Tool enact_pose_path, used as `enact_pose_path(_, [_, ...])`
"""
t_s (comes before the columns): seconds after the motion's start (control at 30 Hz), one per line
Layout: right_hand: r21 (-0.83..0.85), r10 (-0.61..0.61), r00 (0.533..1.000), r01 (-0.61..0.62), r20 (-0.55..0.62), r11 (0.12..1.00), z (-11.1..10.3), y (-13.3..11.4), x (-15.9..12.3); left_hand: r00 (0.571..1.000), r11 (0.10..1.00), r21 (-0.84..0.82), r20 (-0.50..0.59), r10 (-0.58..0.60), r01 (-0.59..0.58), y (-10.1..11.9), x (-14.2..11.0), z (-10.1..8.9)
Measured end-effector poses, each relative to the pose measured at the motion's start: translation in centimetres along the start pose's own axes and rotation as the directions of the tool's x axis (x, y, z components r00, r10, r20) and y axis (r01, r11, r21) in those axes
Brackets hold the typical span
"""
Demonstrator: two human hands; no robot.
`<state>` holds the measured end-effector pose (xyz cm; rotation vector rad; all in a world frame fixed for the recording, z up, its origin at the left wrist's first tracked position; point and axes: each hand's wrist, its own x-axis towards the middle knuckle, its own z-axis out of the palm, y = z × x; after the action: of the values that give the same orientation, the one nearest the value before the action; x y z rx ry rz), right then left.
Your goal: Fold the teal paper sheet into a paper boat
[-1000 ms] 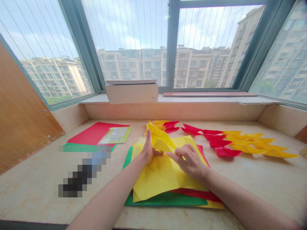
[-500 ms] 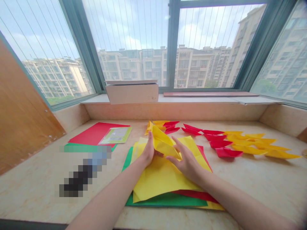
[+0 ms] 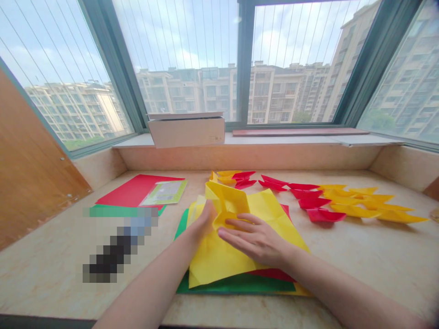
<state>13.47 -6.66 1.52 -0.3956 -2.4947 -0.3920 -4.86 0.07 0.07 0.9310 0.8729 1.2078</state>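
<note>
A folded yellow paper boat (image 3: 236,199) is held tilted between my hands, its hollow inside facing me. My left hand (image 3: 205,222), smeared by motion, grips its left end; those fingers are partly hidden. My right hand (image 3: 258,238) lies along the near lower side, fingers fairly straight and pressed against the paper. Beneath both hands is a creased yellow sheet (image 3: 219,265) on top of a pile, with a green sheet (image 3: 240,285) and a red sheet (image 3: 274,274) showing at its edges.
Several red paper boats (image 3: 313,203) and yellow paper boats (image 3: 366,210) stand to the right. At left lie a red sheet (image 3: 123,189), a clear packet (image 3: 174,192) and a pixelated object (image 3: 113,251). A white box (image 3: 187,132) sits on the windowsill.
The boat has been turned so its hollow shows more to me. My right hand has swung left across its near side, and my left hand has shifted slightly left.
</note>
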Motion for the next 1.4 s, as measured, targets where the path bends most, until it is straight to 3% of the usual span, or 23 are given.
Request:
enact_pose_path(0.13, [-0.033,0.11,0.994,-0.111,-0.024,0.993,0.2,0.4,-0.1,1.0,0.997,-0.081,-0.003,0.013,-0.013,0.3,0.5,-0.1])
enact_pose_path(0.23, [-0.05,0.215,0.974,-0.218,-0.072,0.975,0.6,1.2,-0.4,0.984,0.991,-0.121,0.161,0.073,-0.053,0.3,0.1,0.1])
enact_pose_path(0.3, [-0.021,0.228,0.972,-0.229,-0.047,0.973,0.8,1.6,-0.6,0.965,0.994,-0.021,0.238,0.113,-0.112,0.0,-0.4,0.1])
enact_pose_path(0.4, [0.087,0.228,0.973,-0.23,0.035,0.969,0.7,1.8,-0.5,0.966,0.962,0.185,0.203,0.163,-0.202,-0.5,-0.7,0.1])
enact_pose_path(0.57, [0.269,0.298,0.947,-0.32,0.12,0.908,0.3,1.6,-0.6,0.973,0.941,0.257,0.128,0.193,-0.22,-0.8,0.2,0.1])
enact_pose_path(0.7, [0.263,0.478,0.878,-0.455,-0.025,0.851,1.2,2.1,-1.2,0.98,0.932,0.3,0.057,0.193,-0.201,-0.7,0.5,0.0])
enact_pose_path(0.8, [0.178,0.554,0.819,-0.528,-0.151,0.83,2.1,2.6,-1.4,0.985,0.967,0.192,0.01,0.171,-0.17,-0.6,0.3,0.3])
enact_pose_path(0.9, [0.069,0.589,0.79,-0.586,-0.171,0.807,2.5,3.0,-1.6,0.988,0.985,0.073,0.012,0.157,-0.157,-0.4,0.2,0.5])
enact_pose_path(1.1, [-0.04,0.599,0.797,-0.603,-0.07,0.797,2.0,3.4,-1.7,0.977,0.971,0.132,-0.047,0.209,-0.202,-0.5,0.5,0.2])
enact_pose_path(1.23, [-0.056,0.588,0.809,-0.587,0.001,0.808,1.3,3.4,-1.6,0.981,0.97,0.152,-0.023,0.194,-0.188,-0.5,0.3,0.4])
enact_pose_path(1.4, [-0.088,0.59,0.807,-0.589,-0.013,0.804,1.4,2.8,-1.2,0.981,0.971,0.154,-0.037,0.189,-0.181,-0.3,0.1,0.7])
